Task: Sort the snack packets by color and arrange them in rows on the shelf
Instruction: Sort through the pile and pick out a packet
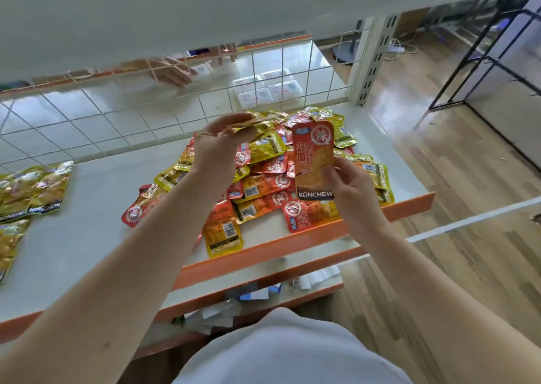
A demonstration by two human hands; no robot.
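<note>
Right hand holds red packet upright; left hand pinches another.

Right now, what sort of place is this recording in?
Likely a mock or real shop aisle: a white shelf with orange edging, a wire-grid back panel, and a heap of snack packets being sorted.

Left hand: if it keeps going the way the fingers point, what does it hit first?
Probably the yellow packets at the pile's far edge; the left hand points up-right over them. Depth is unclear.
</note>
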